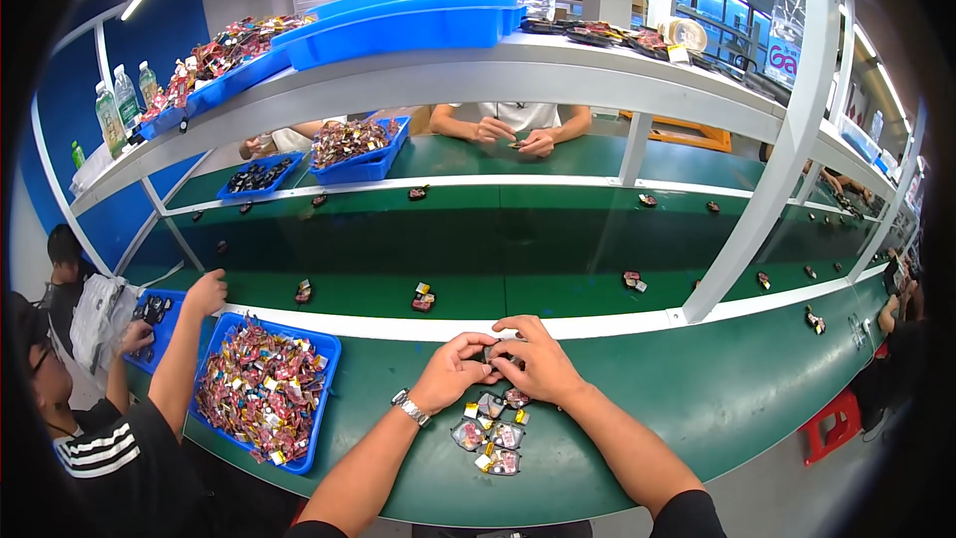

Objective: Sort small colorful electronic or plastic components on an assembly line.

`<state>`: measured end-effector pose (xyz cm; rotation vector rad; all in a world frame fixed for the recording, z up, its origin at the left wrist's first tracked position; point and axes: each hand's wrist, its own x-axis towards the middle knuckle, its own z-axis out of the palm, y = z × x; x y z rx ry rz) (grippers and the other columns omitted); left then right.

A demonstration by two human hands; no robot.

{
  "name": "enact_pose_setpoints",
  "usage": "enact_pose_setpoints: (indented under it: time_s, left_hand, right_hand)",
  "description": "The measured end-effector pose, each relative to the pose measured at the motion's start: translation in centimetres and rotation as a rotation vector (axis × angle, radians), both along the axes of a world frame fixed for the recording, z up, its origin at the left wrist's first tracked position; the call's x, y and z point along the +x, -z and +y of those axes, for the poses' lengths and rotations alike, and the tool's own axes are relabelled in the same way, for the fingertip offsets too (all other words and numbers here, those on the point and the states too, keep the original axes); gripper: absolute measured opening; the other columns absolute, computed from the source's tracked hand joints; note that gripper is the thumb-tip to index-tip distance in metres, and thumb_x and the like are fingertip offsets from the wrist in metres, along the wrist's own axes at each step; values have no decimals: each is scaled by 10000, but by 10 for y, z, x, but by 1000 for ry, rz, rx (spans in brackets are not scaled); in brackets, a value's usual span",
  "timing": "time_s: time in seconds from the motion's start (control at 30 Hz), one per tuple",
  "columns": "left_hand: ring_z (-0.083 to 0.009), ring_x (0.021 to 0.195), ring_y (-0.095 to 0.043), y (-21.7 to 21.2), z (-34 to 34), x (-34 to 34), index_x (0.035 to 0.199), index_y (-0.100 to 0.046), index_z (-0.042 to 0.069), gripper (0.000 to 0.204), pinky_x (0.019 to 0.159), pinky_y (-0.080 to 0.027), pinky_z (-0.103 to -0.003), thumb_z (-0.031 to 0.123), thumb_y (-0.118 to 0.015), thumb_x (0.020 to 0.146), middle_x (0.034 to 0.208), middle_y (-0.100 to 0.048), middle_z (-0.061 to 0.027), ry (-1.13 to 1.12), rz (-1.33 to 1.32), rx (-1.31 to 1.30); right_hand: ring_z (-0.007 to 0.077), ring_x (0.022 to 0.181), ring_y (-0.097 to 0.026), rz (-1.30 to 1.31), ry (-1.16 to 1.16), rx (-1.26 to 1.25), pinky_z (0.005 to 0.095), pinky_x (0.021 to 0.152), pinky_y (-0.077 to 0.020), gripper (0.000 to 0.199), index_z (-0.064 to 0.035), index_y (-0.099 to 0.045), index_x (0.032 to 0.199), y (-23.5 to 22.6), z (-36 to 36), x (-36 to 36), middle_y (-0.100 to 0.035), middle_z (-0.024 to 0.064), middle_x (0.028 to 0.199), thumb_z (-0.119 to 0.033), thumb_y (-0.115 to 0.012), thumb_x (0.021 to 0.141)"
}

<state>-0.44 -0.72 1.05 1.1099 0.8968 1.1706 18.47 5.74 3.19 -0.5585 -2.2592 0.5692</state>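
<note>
My left hand and my right hand meet over the green work surface, fingers pinched together on one small dark part held between them. A watch sits on my left wrist. Just below my hands lies a small pile of several small packets with red, clear and yellow bits. A blue tray full of the same small parts stands to my left.
A green conveyor belt runs behind the bench, carrying scattered small parts. A co-worker on my left reaches an arm over the tray. Another person's hands work across the belt. Blue trays and bottles sit on the upper shelf.
</note>
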Motion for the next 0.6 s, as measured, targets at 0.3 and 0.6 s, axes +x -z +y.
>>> enact_pose_setpoints:
  time_s: [0.3, 0.6]
  left_hand:
    - [-186, 999, -647, -1, 0, 0, 1320, -430, -9, 366, 865, -556, -299, 4, -488, 959, 1219, -566, -147, 49, 66, 33]
    - [-161, 983, -631, 4, -1, 1, 1278, -470, 3, 305, 829, -562, -286, 20, -474, 973, 1197, -584, -133, -6, 52, 4]
  right_hand:
    - [308, 1182, -490, -10, -39, -60, 404, 972, -435, 85, -48, -674, 861, 1, 2, 2, -574, 102, 1213, -111, -680, 804]
    - [295, 1182, -495, -10, -152, -93, 394, 973, -439, 99, -58, -686, 869, -4, 3, 6, -578, 89, 1199, -117, -691, 789]
